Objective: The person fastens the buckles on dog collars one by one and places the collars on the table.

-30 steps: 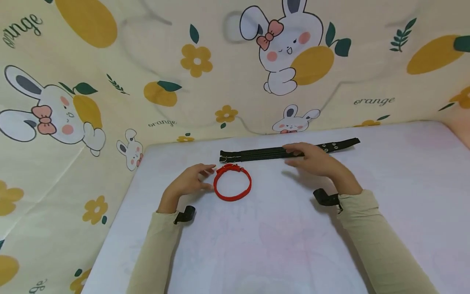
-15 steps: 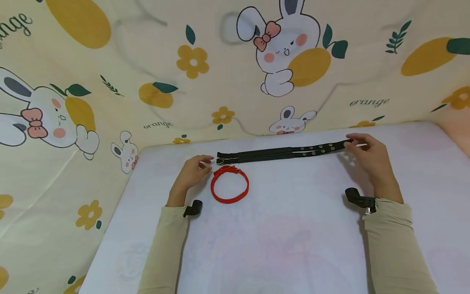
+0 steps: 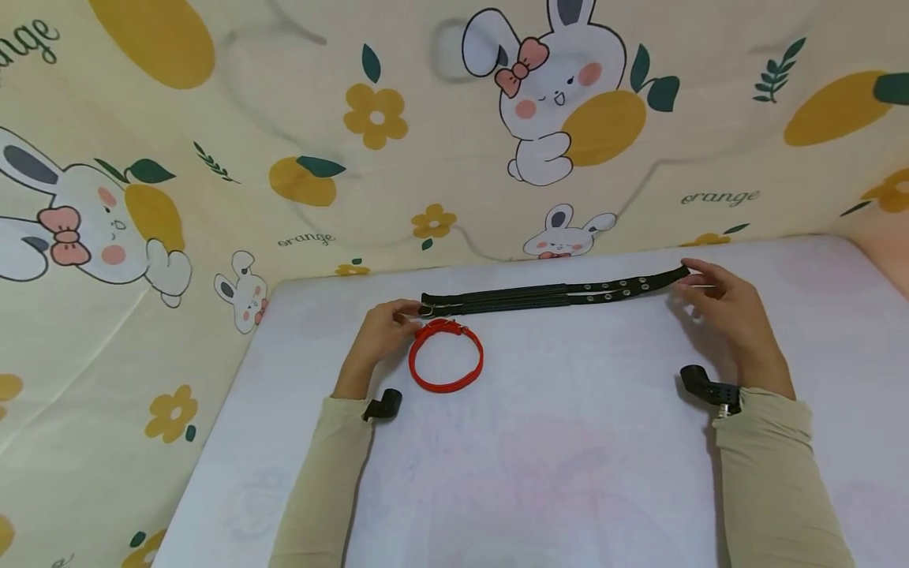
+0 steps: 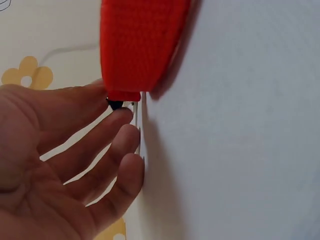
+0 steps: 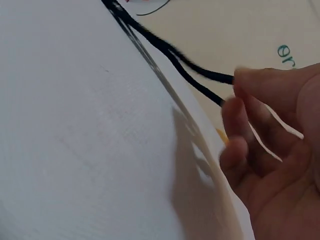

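In the head view, cloth [image 3: 433, 177] reads "orange"; black eyeleted straps [image 3: 511, 297] lie on the counter [image 3: 554, 473] beyond a red collar [image 3: 446, 387]; left wrist, I cannot tell the left hand's [image 4: 45, 175] grip; right wrist, the right hand [image 5: 280, 182] pinches the straps.

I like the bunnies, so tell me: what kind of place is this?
Probably an indoor table set up for filming hands: there's a white tabletop, a bunny-and-orange backdrop behind it, and a little black wrist camera. The rest of the room isn't shown.
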Available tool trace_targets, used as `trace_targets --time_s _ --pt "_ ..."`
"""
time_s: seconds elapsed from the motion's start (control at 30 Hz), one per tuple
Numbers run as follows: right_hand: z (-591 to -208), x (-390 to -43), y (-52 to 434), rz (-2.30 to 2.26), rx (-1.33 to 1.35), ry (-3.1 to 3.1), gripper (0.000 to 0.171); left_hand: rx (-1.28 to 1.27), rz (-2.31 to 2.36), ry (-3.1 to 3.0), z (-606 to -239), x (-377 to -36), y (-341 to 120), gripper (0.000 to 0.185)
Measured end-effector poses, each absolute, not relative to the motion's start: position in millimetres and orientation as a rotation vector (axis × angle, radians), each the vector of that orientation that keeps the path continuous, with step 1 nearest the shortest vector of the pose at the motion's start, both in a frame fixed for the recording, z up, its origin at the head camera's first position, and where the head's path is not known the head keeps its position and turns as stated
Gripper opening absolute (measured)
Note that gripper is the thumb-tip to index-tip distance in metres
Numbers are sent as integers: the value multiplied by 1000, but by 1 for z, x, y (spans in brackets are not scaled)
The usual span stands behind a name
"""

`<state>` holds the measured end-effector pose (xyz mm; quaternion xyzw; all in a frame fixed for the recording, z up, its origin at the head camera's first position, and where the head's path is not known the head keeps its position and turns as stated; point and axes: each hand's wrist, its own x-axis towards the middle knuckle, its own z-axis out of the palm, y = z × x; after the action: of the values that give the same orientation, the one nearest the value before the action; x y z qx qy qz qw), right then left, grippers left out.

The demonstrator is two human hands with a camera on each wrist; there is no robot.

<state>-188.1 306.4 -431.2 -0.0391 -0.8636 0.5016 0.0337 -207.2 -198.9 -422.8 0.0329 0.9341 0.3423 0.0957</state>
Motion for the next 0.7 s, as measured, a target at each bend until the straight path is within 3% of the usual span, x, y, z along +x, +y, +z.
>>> trace_targets --time_s 0.23,0.37,0.7 --pt "-430 -188 307 1717 -54 -2632 44 70 1099 2781 -424 -209 -203 42" --pt "-428 -188 305 1759 -90 -2707 49 61 1140 2794 -423 -210 -204 43" --pt "-432 -190 298 1479 30 -2859 44 135 1059 2956 -425 -209 -203 26"
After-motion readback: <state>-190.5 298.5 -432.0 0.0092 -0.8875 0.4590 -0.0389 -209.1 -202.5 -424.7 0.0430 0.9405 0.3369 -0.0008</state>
